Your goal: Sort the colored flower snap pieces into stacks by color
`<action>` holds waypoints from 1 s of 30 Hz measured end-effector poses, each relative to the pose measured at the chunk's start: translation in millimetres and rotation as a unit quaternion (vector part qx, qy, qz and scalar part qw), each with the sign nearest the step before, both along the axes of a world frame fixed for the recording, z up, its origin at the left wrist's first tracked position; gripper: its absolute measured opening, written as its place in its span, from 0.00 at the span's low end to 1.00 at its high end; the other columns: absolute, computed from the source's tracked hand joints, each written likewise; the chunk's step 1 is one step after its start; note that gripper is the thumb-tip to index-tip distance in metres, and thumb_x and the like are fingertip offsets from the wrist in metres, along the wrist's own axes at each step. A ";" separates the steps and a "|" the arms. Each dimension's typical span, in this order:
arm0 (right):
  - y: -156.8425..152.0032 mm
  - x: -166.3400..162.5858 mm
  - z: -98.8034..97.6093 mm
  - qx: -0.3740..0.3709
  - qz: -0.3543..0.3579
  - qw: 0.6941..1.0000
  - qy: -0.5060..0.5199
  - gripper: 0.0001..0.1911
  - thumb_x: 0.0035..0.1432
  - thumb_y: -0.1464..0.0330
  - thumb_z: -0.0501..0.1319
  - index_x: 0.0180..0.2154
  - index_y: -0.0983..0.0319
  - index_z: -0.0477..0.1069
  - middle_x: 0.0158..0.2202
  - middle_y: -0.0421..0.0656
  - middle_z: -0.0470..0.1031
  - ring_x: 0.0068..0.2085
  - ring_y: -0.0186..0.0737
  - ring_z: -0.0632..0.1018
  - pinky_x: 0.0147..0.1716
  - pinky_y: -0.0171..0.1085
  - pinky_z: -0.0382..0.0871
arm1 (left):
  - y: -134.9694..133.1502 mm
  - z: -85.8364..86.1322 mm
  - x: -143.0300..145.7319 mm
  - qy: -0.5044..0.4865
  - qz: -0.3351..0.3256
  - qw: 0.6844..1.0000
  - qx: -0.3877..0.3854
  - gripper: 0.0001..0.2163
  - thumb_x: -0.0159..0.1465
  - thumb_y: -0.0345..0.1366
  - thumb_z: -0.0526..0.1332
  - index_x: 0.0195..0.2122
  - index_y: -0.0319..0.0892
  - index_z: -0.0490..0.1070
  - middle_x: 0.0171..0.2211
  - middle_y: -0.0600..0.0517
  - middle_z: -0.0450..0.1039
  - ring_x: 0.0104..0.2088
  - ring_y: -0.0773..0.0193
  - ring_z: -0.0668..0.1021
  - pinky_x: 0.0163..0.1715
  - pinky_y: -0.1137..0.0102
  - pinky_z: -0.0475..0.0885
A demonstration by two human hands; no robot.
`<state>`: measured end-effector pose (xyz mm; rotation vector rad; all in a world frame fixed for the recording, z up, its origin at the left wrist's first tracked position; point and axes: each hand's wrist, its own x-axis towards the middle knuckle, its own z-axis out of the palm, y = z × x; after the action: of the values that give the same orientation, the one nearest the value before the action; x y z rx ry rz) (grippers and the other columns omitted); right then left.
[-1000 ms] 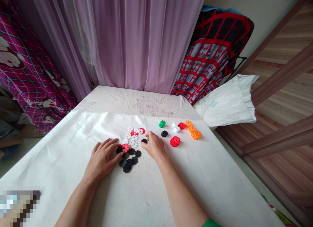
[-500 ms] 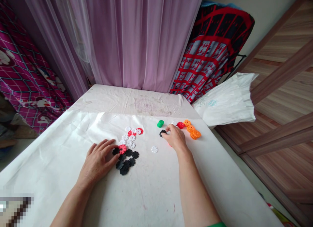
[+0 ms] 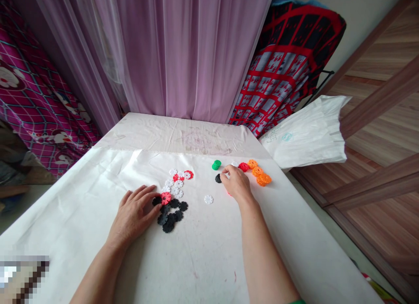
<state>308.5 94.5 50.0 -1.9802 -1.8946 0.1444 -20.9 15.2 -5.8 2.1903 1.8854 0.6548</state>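
My left hand [image 3: 132, 212] rests on the white-covered table with its fingers apart, the thumb and fingertips at the edge of a cluster of notched plastic discs. The black discs [image 3: 170, 220] overlap nearest me, a pink-red disc [image 3: 166, 198] lies by the fingertips, and white discs [image 3: 177, 192] with red ones [image 3: 189, 174] spread beyond. On the right, my right hand [image 3: 236, 181] is curled, thumb and index finger at the right edge of a black disc [image 3: 218, 178]. Part of a pinkish disc [image 3: 228, 193] shows under this hand.
Green discs [image 3: 216, 164] lie just beyond the right hand. A red stack [image 3: 243, 167] and orange stacks [image 3: 262, 179] sit to its right. One white disc [image 3: 208, 199] lies between the hands. A white bag [image 3: 307, 136] hangs past the table's right edge; curtains [image 3: 196, 55] are behind.
The view has shifted slightly, so everything appears a little further right. Both hands stay in nearly the same places, and the right fingers are still at the black disc.
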 end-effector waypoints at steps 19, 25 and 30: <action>-50.5 -96.7 15.3 -0.223 0.275 0.932 -0.070 0.14 0.57 0.68 0.65 0.46 0.56 0.76 0.49 0.42 0.79 0.47 0.41 0.79 0.42 0.36 0.63 | 2.4 -9.0 -0.5 -0.019 0.080 0.995 0.048 0.19 0.64 0.46 0.58 0.52 0.45 0.77 0.60 0.43 0.74 0.62 0.45 0.72 0.63 0.48 0.65; -41.9 -81.4 14.2 -0.193 0.245 0.948 -0.061 0.10 0.57 0.65 0.65 0.42 0.57 0.77 0.45 0.42 0.81 0.45 0.42 0.79 0.41 0.36 0.64 | -1.2 -2.4 2.2 -0.002 0.099 0.995 0.019 0.19 0.65 0.49 0.57 0.50 0.46 0.77 0.62 0.45 0.73 0.64 0.43 0.70 0.64 0.45 0.62; -19.6 -16.6 20.2 -0.101 0.068 0.992 -0.028 0.09 0.58 0.64 0.65 0.41 0.57 0.78 0.44 0.40 0.81 0.43 0.40 0.80 0.38 0.35 0.64 | -1.7 -0.7 1.3 -0.006 0.095 0.995 0.003 0.18 0.65 0.50 0.57 0.48 0.48 0.77 0.62 0.47 0.72 0.65 0.44 0.69 0.66 0.44 0.59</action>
<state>291.9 75.0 70.3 -2.0000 -2.1252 0.3325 -19.6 13.5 -6.5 2.0233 2.1054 0.7034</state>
